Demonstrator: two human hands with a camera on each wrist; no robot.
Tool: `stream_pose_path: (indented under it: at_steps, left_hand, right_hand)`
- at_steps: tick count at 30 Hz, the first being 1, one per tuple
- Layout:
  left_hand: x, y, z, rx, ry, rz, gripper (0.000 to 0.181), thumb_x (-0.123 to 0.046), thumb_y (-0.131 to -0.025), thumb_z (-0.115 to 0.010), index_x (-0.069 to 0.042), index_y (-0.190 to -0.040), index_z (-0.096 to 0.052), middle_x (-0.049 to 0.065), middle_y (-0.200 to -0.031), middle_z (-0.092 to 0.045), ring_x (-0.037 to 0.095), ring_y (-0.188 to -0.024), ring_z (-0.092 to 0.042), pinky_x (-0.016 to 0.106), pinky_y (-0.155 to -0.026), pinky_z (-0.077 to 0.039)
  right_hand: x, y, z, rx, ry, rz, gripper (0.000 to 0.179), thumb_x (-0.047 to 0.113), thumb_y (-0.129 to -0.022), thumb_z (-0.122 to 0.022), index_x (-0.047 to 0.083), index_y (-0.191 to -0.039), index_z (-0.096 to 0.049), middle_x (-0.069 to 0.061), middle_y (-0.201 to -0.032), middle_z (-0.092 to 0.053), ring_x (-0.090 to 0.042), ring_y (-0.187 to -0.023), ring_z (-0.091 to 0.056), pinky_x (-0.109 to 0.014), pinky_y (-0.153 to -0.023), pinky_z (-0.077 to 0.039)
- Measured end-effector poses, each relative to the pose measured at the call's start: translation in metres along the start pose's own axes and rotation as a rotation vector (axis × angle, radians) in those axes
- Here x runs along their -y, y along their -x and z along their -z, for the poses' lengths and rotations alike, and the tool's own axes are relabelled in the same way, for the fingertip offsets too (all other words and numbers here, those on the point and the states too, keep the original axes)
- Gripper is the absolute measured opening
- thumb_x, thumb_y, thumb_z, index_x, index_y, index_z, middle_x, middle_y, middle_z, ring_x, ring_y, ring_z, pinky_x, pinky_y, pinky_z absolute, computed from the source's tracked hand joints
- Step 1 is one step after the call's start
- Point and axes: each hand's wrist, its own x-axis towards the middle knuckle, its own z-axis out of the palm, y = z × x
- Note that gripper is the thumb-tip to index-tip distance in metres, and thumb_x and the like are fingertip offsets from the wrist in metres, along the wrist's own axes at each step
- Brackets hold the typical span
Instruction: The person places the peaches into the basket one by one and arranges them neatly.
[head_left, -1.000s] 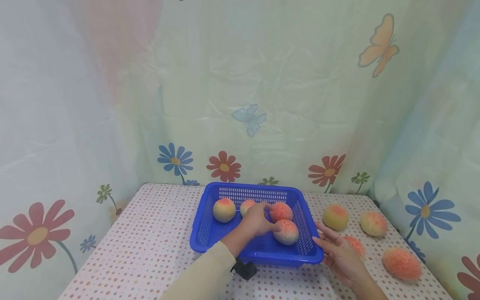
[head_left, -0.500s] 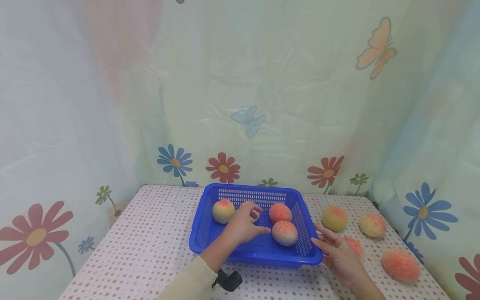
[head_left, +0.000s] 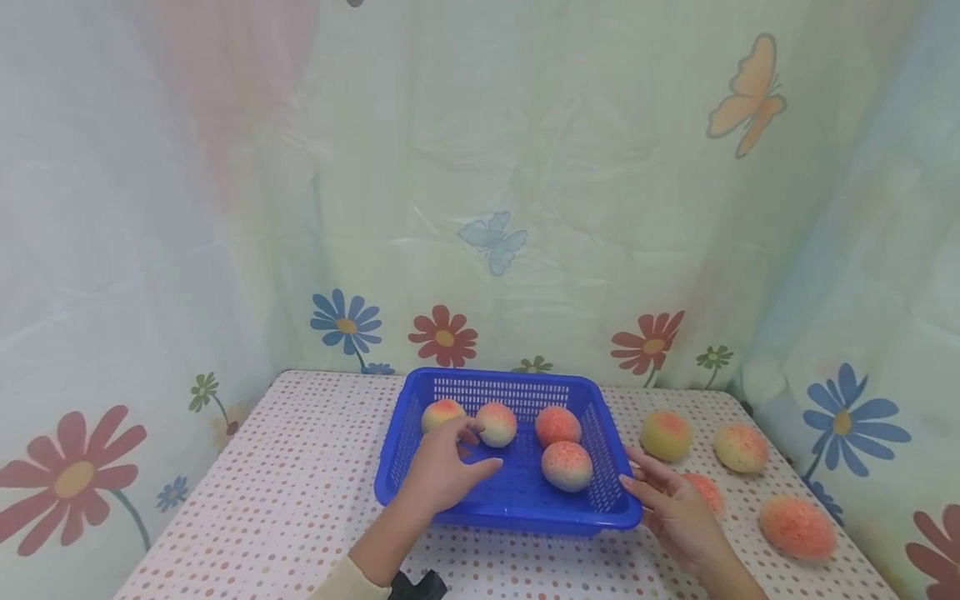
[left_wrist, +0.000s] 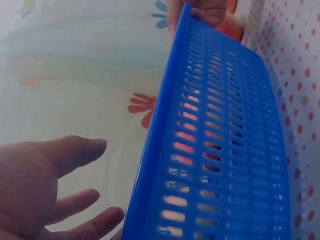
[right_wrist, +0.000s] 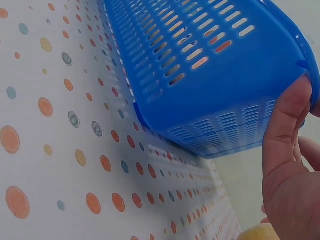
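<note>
My left hand [head_left: 444,468] hovers over the front left of the blue plastic basket [head_left: 517,515], its fingers spread and holding nothing. In the left wrist view, the left hand's thumb and fingers [left_wrist: 80,155] stand apart beside the basket's rim. Inside the basket are a yellow-red peach [head_left: 442,412], partly hidden by that hand, a pale peach with a pink top [head_left: 497,425], a red speckled peach [head_left: 558,427] and a pink-and-cream peach [head_left: 567,467]. At the front right corner, my right hand [head_left: 678,508] grips the basket's rim with thumb and fingers.
Right of the basket, several more fruits lie on the dotted tablecloth [head_left: 300,467]: a yellow one [head_left: 666,435], a speckled yellow-pink one [head_left: 741,448], a red one [head_left: 705,492] partly behind the right hand, and a longer red one [head_left: 798,528]. A flowered curtain [head_left: 480,167] hangs behind.
My left hand has moved left, away from the red and pink-and-cream peaches, and now uncovers the pale peach. My right hand stays at the basket's corner.
</note>
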Motion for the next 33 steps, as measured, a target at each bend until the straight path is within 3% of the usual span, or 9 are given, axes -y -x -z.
stream_pose_path:
  at_steps: [5,14,28,33]
  left_hand:
    - [0.008,0.011,0.013,-0.064,-0.034,0.002,0.039,-0.030,-0.086,-0.083,-0.014,-0.118,-0.068,0.004,-0.110,-0.072,0.023,-0.099,-0.068,0.039,-0.085,-0.059]
    - [0.017,0.024,0.044,-0.185,-0.124,0.028,0.037,-0.029,-0.089,-0.080,-0.012,-0.120,-0.068,0.002,-0.112,-0.070,0.019,-0.101,-0.066,0.035,-0.086,-0.058]
    - [0.051,0.026,0.071,-0.302,-0.051,0.079,0.041,-0.024,-0.096,-0.073,-0.009,-0.133,-0.063,0.013,-0.130,-0.065,0.030,-0.117,-0.064,0.048,-0.101,-0.057]
    - [0.066,0.023,0.076,-0.294,-0.028,0.123,0.045,-0.025,-0.097,-0.071,-0.009,-0.138,-0.059,0.015,-0.134,-0.062,0.033,-0.121,-0.063,0.050,-0.103,-0.055]
  right_hand:
    - [0.001,0.001,-0.002,-0.002,0.001,0.006,0.068,0.025,-0.101,-0.067,0.017,-0.160,-0.035,0.006,-0.114,-0.064,-0.011,-0.102,-0.069,-0.032,-0.090,-0.062]
    - [0.001,0.002,-0.002,-0.004,0.014,-0.002,0.070,0.025,-0.101,-0.067,0.016,-0.161,-0.032,0.006,-0.115,-0.063,-0.011,-0.103,-0.069,-0.032,-0.091,-0.062]
    - [0.002,0.002,-0.002,-0.006,0.029,0.009,0.069,0.025,-0.101,-0.067,0.015,-0.160,-0.035,0.004,-0.118,-0.064,-0.013,-0.104,-0.070,-0.033,-0.091,-0.062]
    - [0.000,0.002,-0.001,-0.019,0.051,0.008,0.068,0.026,-0.100,-0.068,0.015,-0.160,-0.036,0.001,-0.120,-0.060,-0.014,-0.104,-0.070,-0.033,-0.090,-0.062]
